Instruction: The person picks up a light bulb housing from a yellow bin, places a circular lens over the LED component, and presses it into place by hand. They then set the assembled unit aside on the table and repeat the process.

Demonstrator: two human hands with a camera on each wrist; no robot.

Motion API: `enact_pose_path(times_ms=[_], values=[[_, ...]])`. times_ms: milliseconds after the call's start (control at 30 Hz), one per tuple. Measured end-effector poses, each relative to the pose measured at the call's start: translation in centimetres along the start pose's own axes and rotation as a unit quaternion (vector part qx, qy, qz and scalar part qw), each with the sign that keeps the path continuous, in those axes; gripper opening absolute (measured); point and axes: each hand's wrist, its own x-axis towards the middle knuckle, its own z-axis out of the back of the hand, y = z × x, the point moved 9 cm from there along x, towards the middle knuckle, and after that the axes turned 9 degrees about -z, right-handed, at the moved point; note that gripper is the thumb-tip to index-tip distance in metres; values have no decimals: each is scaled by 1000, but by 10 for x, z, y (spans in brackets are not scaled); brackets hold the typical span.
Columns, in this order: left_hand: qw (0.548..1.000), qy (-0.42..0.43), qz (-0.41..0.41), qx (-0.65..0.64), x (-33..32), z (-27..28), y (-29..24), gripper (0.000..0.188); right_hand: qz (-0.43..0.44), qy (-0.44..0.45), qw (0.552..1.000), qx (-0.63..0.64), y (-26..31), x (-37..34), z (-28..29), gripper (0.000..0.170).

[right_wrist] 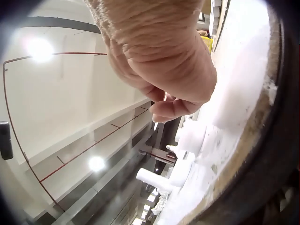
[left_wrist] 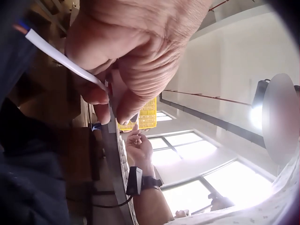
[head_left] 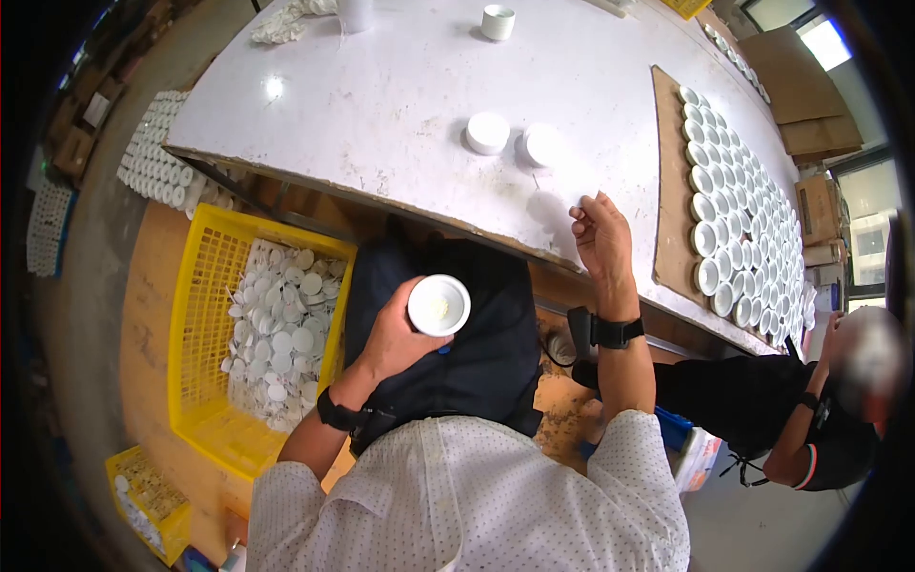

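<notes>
My left hand [head_left: 396, 334] grips a white, round, cup-shaped housing [head_left: 456, 294] above the lap, its mouth facing up and pale yellowish bits showing inside. Seen from the left wrist, a white cable [left_wrist: 61, 57] with red and blue ends sticks out beside the fingers. Over the table's near edge, my right hand [head_left: 605, 243] is raised with fingers curled and a thin white piece [right_wrist: 156, 125] showing at the fingertips. Two white round housings [head_left: 488, 133] stand on the table just beyond it.
Rows of white cups [head_left: 734, 210] cover a cardboard sheet on the right of the white table [head_left: 381, 105]. A yellow crate [head_left: 205, 276] of white discs stands at left. Another white cylinder [head_left: 498, 22] is farther back. Another person [head_left: 734, 400] is at right.
</notes>
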Motion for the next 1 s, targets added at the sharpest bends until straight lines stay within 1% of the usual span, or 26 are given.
enact_pose_path(times_ms=[33, 133, 200, 233, 267, 300, 333, 367, 400, 433, 467, 533, 600, 667, 700, 767, 800, 867, 1000], values=[[1000, 0, -3, 1, 4, -2, 1, 68, -7, 3, 1000, -8, -6, -5, -2, 4], [998, 6, 1, -67, 13, -9, -5, 68, -38, 24, 999, -24, -29, -19, -9, 5], [997, 13, 7, -80, 17, -11, -8, 68, -45, 30, 998, -27, -42, -28, -14, 8], [995, 22, 7, -93, 18, -14, -9, 69, -7, 1, 990, -138, -36, -38, -20, 11], [995, 17, 17, -93, 17, -14, -5, 69, 29, -24, 968, -248, -32, -49, -25, 15], [990, 19, 26, -137, 18, -17, -2, 69, 79, -38, 925, -371, -30, -60, -32, 19], [983, 21, 34, -181, 18, -20, 0, 70, 72, -32, 925, -371, -36, -64, -34, 19], [969, 22, 47, -240, 17, -23, 3, 71, 286, 46, 833, -471, -20, -86, -67, 23], [969, 19, 50, -240, 17, -23, 5, 71, 482, 120, 683, -536, -20, -122, -95, 28], [959, 18, 43, -280, 16, -24, 3, 71, 489, 145, 671, -538, -26, -130, -102, 39], [947, 17, 35, -320, 16, -25, 2, 70, 505, 149, 631, -569, -37, -135, -105, 40], [945, 18, 29, -324, 16, -26, 3, 69, 505, 173, 594, -602, -51, -141, -111, 44], [944, 20, 21, -328, 15, -25, 2, 67, 502, 180, 596, -601, -57, -144, -115, 46], [952, 23, 58, -299, 13, -25, 5, 60, 500, 187, 597, -599, -62, -145, -119, 48], [952, 22, 58, -299, 12, -24, 3, 60, 505, 187, 598, -594, -63, -146, -120, 49], [964, 16, 89, -252, 11, -22, 7, 52, 511, 189, 597, -589, -65, -148, -122, 50], [963, 14, 89, -252, 10, -21, 7, 52, 509, 188, 597, -591, -66, -149, -123, 50], [971, -4, 73, -226, 9, -17, 8, 46, 508, 189, 596, -592, -67, -149, -124, 50], [970, -32, 46, -238, 8, -14, 7, 43, 520, 191, 583, -594, -68, -152, -127, 51]])
